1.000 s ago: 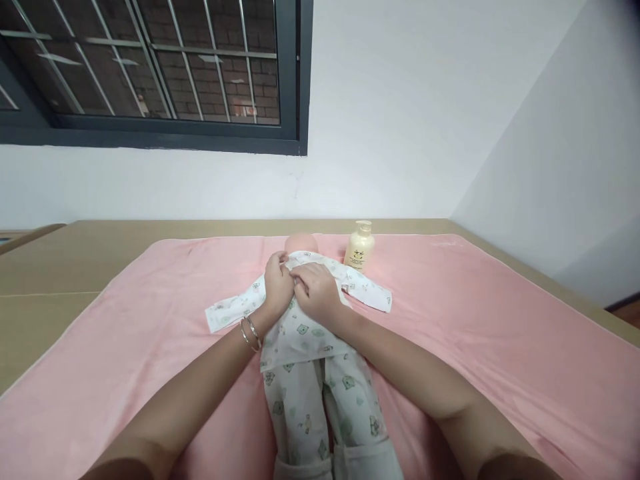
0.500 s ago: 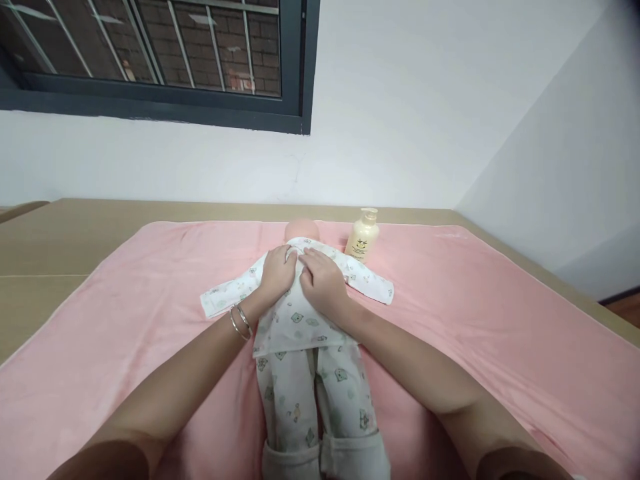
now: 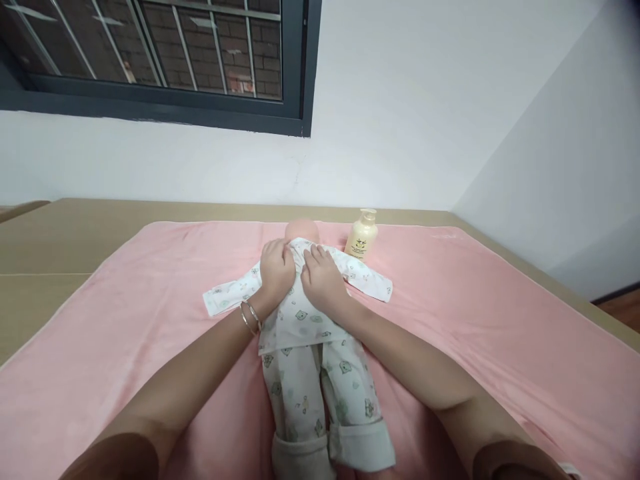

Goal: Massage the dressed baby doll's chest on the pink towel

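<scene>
A doll lies on a pink cloth, its bald head (image 3: 302, 230) at the far end. It wears a white printed top (image 3: 300, 327) with both sleeves spread sideways and matching trousers (image 3: 300, 393) with turned-up cuffs. My left hand (image 3: 278, 270) rests on the upper left of the top, fingers bent over the shoulder area, two silver bangles on the wrist. On the upper right of the top lies my right hand (image 3: 323, 277), palm down with its fingers apart. Neither hand has anything lifted.
A cream pump bottle (image 3: 361, 237) stands just beyond the right sleeve. The pink cloth (image 3: 150, 300) covers much of a tan surface (image 3: 60, 233). Behind are a white wall (image 3: 400, 100) and a dark-framed barred window (image 3: 200, 110).
My left hand has shifted slightly up and outward on the top. My right hand has moved slightly right. The trouser legs have shifted right, and their cuffs sit higher.
</scene>
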{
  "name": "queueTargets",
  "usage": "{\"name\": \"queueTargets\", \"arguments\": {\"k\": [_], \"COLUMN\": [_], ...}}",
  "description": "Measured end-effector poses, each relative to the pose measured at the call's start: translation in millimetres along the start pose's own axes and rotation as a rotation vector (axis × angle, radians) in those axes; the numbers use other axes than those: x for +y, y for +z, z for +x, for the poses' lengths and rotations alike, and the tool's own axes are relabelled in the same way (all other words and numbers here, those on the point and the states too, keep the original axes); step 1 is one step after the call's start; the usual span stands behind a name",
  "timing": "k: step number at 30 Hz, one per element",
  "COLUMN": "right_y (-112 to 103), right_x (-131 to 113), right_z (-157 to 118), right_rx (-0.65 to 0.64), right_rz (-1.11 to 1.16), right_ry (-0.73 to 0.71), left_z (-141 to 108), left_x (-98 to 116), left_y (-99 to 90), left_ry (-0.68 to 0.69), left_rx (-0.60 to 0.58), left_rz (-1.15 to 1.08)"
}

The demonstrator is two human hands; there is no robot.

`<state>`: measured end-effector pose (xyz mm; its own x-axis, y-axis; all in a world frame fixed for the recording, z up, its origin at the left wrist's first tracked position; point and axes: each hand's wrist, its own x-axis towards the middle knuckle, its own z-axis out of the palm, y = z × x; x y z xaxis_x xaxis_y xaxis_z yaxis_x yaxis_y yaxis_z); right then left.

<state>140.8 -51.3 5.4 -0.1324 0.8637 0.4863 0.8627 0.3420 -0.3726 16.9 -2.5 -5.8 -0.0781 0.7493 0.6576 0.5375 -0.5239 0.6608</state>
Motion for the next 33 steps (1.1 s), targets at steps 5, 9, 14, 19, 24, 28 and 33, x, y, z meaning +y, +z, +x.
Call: {"name": "queueTargets", "arguments": {"k": [5, 9, 14, 19, 24, 28, 33], "right_y": [4, 2, -6, -14, -16, -16, -23], "right_x": [-3, 5, 4, 18, 22, -4, 1], "right_z": [-8, -7, -4, 16, 23, 2, 11], "right_rx": [0.044, 0.128, 0.053, -0.090, -0.138, -0.161, -0.278], "right_rz": [0.180, 0.381, 0.381, 0.214, 0.026, -0.188, -0.110], "right_ry": [0.062, 0.122, 0.146, -0.020, 0.099, 0.071, -0.096], "left_z": [-8, -26, -14, -5, -6, 4, 4], "left_x": [11, 34, 27, 7, 5, 2, -1], "left_y": [1.4, 1.6, 0.2, 4.0, 6.6, 2.7, 0.3], "left_ry": [0.061, 0.158, 0.002, -0.124, -0.039, -0.146, -0.168], "left_rx": [0.100, 0.082, 0.041, -0.127, -0.203, -0.318, -0.283], "left_rz": [-0.057, -0.167, -0.181, -0.079, 0.078, 0.132, 0.001]}}
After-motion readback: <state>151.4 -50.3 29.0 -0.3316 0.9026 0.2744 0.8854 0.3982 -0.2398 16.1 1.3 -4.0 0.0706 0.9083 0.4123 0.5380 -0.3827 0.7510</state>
